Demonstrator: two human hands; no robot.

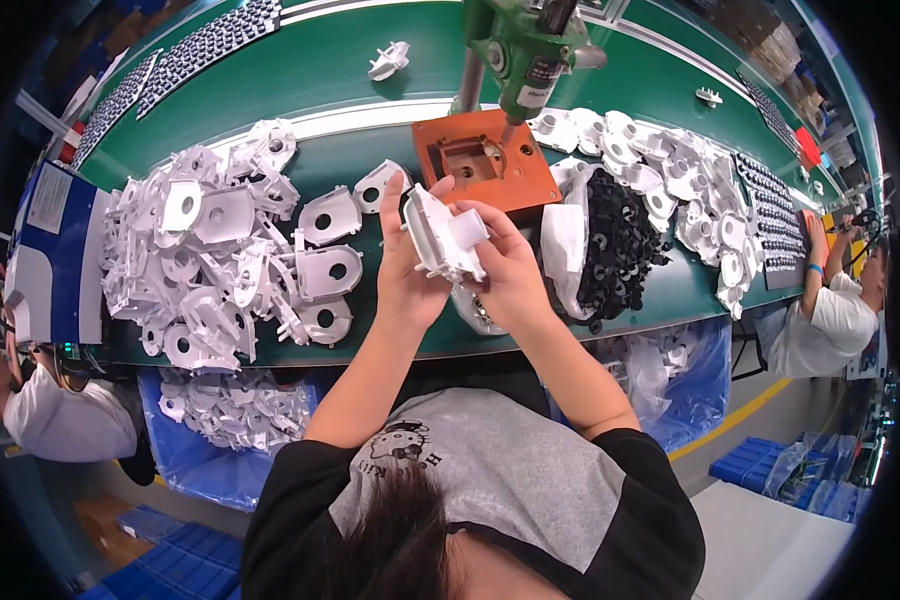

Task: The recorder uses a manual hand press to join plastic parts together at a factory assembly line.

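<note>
1. The left hand (410, 285) and the right hand (512, 275) hold a white plastic part (440, 235) between them, its short tube toward the right.
2. On the far side of the hands, an orange fixture (540, 188) with a recess sits below a green press (535, 70).
3. To the left, a heap of white parts (205, 260) covers the green table (315, 175).
4. To the right lie small black pieces (620, 250), with more white parts (705, 175) beyond.
5. Near left, a blue-lined bin (185, 460) holds similar white pieces.

A yellow floor line (740, 417) (slanting) runs near blue crates (752, 464).
</note>
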